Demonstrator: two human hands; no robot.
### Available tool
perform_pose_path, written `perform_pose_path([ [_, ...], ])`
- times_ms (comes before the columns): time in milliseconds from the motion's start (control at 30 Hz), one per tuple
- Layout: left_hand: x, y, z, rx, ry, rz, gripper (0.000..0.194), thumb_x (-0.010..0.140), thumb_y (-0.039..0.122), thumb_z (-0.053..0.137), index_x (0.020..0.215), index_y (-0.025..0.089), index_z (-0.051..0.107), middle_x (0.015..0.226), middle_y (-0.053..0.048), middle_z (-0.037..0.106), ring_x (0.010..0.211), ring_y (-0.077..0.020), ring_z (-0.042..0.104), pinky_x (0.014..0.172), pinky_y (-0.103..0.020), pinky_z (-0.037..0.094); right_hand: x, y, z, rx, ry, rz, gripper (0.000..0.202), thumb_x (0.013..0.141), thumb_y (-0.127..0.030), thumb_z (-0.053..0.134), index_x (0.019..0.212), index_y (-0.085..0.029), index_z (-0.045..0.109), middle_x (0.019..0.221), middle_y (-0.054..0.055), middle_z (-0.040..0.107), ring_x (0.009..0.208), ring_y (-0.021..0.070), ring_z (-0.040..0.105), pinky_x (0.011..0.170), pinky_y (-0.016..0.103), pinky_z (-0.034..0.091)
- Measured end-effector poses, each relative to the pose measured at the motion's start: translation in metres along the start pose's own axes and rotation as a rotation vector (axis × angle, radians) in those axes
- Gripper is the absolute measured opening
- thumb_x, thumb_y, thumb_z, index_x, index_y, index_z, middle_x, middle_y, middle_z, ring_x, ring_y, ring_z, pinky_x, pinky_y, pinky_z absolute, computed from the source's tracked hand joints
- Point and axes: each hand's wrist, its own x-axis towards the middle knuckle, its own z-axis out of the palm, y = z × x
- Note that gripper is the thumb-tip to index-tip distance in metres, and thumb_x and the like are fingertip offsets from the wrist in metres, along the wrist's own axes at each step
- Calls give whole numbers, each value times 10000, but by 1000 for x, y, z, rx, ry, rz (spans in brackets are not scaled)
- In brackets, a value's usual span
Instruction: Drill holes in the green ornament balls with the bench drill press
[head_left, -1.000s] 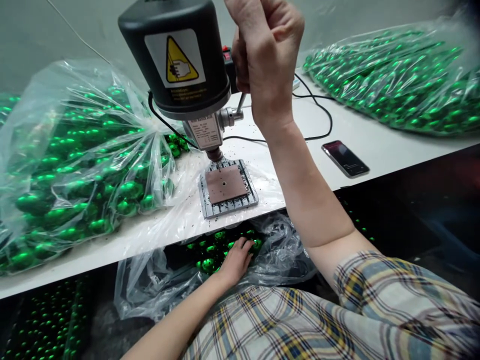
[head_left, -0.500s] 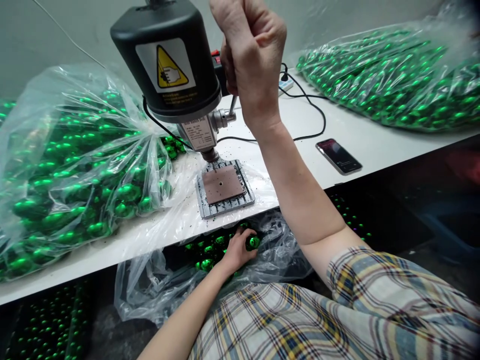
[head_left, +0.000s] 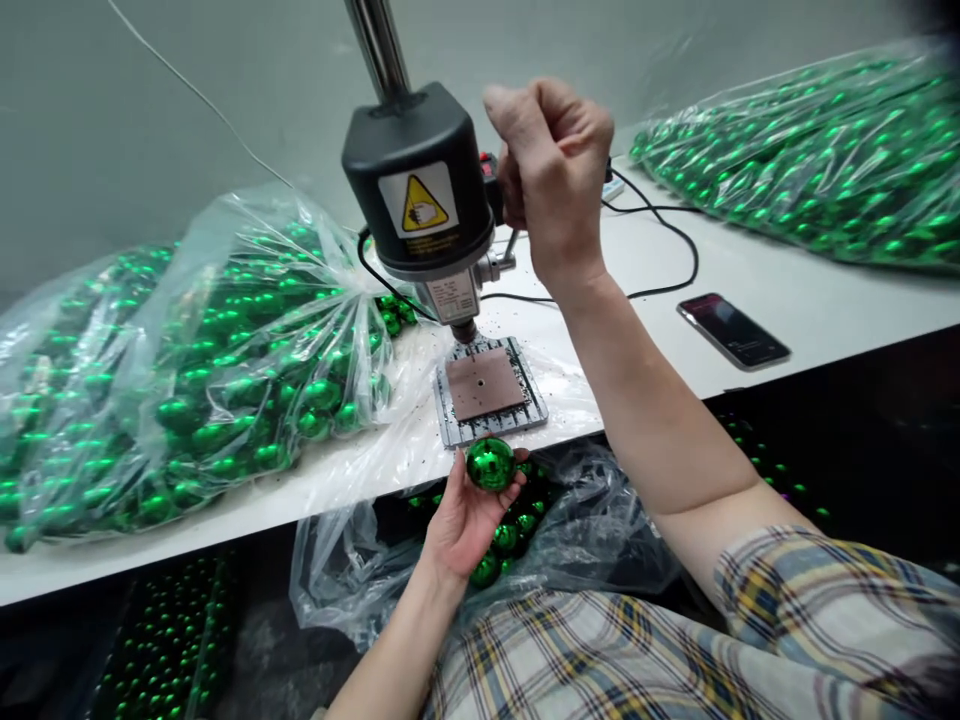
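A shiny green ball rests in the upturned fingers of my left hand, just in front of the drill's base. My right hand is raised and closed around the lever of a small bench drill; the handle's end is hidden in the fist. Under the drill's chuck, a brown board with a small hole lies on the slotted metal base plate. Dark shavings are scattered over the plate. Below the table edge, more green balls lie in an opened clear plastic bag.
Large clear bags of green balls stand on the white table, one at left and another at back right. A phone lies at right. Black cables run behind my right arm. More green balls sit below the table.
My left hand has lifted a green ball out of the lower bag and turned palm up, near the drill base. My right hand stays on the lever. The camera view has shifted.
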Motion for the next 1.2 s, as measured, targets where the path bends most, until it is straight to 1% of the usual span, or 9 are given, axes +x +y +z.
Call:
perform_pose_path([
  [133, -1, 25, 11, -53, 70, 77, 405, 959, 418, 634, 1282, 194, 539, 1081, -121, 728, 876, -191, 740, 776, -264, 591, 0, 8, -2, 70, -22, -57, 622, 781, -676, 709, 532, -264, 315, 500, -48, 318, 458, 112, 273, 403, 321, 258],
  [233, 2, 40, 14, -55, 96, 129, 388, 993, 425, 571, 1336, 251, 529, 1065, -92, 725, 815, -166, 729, 700, -244, 589, 1, 10, -3, 74, -16, -46, 682, 651, -822, 678, 512, -264, 310, 487, -44, 309, 463, 111, 261, 402, 326, 240],
  [367, 4, 52, 13, -41, 154, 135, 272, 1007, 331, 553, 1203, 150, 605, 1052, -124, 728, 835, -171, 722, 720, -245, 592, 2, 15, -4, 89, -22, -39, 695, 632, -825, 692, 502, -261, 306, 461, -44, 300, 437, 106, 254, 399, 330, 227],
  [467, 5, 59, 11, -29, 165, 176, 209, 1010, 307, 541, 1098, 141, 633, 1018, -115, 733, 829, -172, 714, 698, -251, 585, 3, 17, -5, 92, -45, -37, 672, 697, -764, 716, 512, -257, 315, 446, -48, 323, 412, 96, 270, 381, 318, 235],
  [633, 7, 66, 3, -10, 101, 150, 354, 961, 492, 600, 1162, 201, 625, 966, -110, 728, 764, -175, 685, 636, -257, 540, 1, 17, -5, 99, -22, -24, 601, 817, -545, 759, 519, -248, 330, 432, -64, 347, 400, 72, 286, 359, 284, 238],
  [767, 9, 68, -3, 20, 96, 223, 527, 821, 594, 738, 1196, 253, 593, 987, -93, 719, 743, -173, 669, 608, -248, 493, 1, 19, -6, 91, -22, -2, 571, 850, -439, 762, 514, -242, 344, 411, -75, 357, 370, 59, 282, 337, 266, 244],
  [967, 27, 70, -7, 376, 213, 524, 668, 626, 376, 927, 1162, 202, 570, 940, -6, 654, 703, -122, 647, 609, -234, 472, 0, 18, -6, 78, -24, -28, 577, 848, -517, 737, 525, -243, 346, 424, -71, 363, 376, 65, 294, 333, 265, 250],
  [1067, 47, 73, -9, 547, 269, 655, 635, 653, 424, 899, 1127, 181, 553, 929, -10, 652, 679, -100, 614, 570, -218, 440, -1, 16, -5, 89, -24, -14, 593, 823, -585, 731, 532, -243, 343, 441, -64, 361, 397, 75, 291, 352, 277, 244],
  [1200, 75, 76, -13, 677, 255, 689, 630, 681, 492, 864, 1151, 166, 600, 985, -58, 694, 804, -146, 638, 643, -241, 482, -2, 15, -4, 97, -41, -19, 622, 819, -644, 697, 545, -239, 313, 458, -60, 324, 409, 83, 256, 374, 290, 226],
])
